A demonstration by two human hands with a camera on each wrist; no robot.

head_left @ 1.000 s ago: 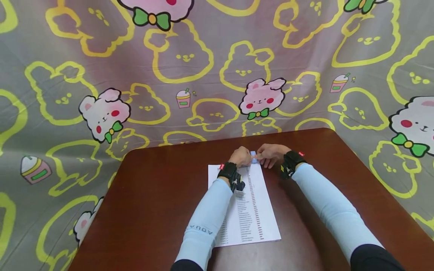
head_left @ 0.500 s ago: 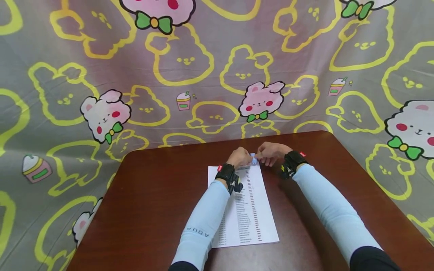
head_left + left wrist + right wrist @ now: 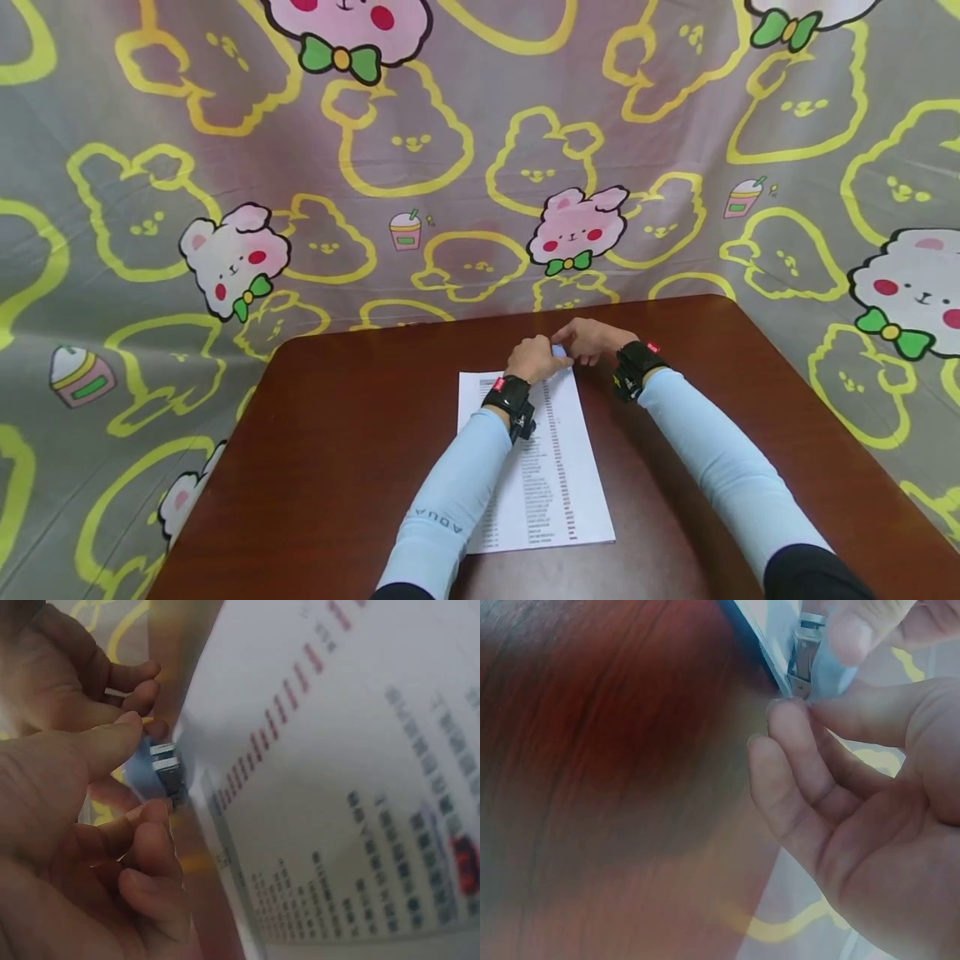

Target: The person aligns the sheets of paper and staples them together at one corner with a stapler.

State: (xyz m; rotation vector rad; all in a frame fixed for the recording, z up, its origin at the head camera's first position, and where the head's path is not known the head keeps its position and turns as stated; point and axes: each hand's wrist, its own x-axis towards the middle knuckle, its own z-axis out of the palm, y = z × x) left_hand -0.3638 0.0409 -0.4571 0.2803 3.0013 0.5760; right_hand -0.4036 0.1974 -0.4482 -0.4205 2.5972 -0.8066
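A stack of printed paper sheets (image 3: 551,467) lies on the brown table. At its far right corner is a small light-blue stapler (image 3: 142,774) with metal parts, its mouth over the sheets' edge. My left hand (image 3: 532,360) grips the stapler, thumb on one side and curled fingers on the other. From the right, my right hand (image 3: 590,340) pinches at the stapler's end by thumb and fingertips, close to the paper corner; its remaining fingers curl loosely. Most of the stapler is hidden by the hands in the head view.
The brown table (image 3: 360,467) extends on both sides of the sheets. Behind it hangs a patterned curtain (image 3: 450,200), close to the table's far edge. Both wrists carry black camera straps.
My left hand has shifted right, and its thumb now reaches over the stapler. My right hand has moved slightly left around the stapler's far end. The sheets stay nearly in place.
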